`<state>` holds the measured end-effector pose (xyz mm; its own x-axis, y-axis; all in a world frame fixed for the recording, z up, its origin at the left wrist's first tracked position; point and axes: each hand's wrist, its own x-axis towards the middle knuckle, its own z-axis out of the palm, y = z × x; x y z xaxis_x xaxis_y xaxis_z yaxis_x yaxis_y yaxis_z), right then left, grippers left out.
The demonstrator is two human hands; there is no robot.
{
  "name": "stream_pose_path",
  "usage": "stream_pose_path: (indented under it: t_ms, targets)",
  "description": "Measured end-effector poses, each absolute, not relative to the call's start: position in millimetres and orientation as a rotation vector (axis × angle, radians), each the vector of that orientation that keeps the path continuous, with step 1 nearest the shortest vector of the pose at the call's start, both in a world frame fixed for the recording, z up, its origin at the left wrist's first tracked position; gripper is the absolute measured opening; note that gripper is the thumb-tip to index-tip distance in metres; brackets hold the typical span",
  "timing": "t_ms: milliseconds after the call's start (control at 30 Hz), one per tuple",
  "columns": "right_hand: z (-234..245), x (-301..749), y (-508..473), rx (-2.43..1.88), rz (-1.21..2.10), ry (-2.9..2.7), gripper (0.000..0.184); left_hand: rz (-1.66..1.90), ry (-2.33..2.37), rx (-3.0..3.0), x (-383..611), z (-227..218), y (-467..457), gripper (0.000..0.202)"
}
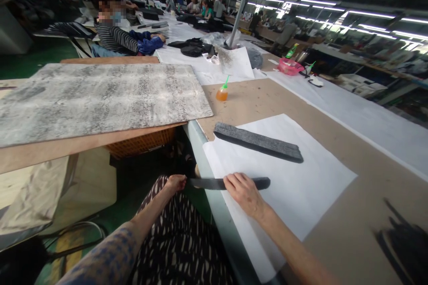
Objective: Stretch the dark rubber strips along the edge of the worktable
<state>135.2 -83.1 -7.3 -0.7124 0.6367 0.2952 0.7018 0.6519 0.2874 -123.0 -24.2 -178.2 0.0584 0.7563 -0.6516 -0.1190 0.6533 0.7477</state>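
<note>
Stack of strips [257, 142] sits on paper sheet [301, 196], single strip [214, 183] in front. Bottle [222, 93] behind, board [93, 98] off left.

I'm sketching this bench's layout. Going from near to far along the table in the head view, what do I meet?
Right hand on the dark strip → stack of grey felt strips → orange bottle with green nozzle → pink basket.

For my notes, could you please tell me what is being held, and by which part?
A dark grey strip: the left hand grips its left end, the right hand holds it near the middle.
</note>
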Motion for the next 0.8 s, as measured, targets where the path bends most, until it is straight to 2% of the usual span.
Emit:
stream_pose_path:
  t_ms: [200, 400, 800]
  targets:
    - [-2, 137, -85, -1.115, -0.579, -2.677, 0.025, 0.889, 1.28, 0.796, -106, -124, -21, 0.03]
    - [-1, 136, -85, -1.129, -0.566, -2.699, 0.023, 0.618, 0.875, 1.21, -67, -57, -37, 0.038]
    - [0, 192, -101, -1.203, -0.38, -2.588, 0.029, 0.625, 0.884, 1.15, -61, -66, -37, 0.032]
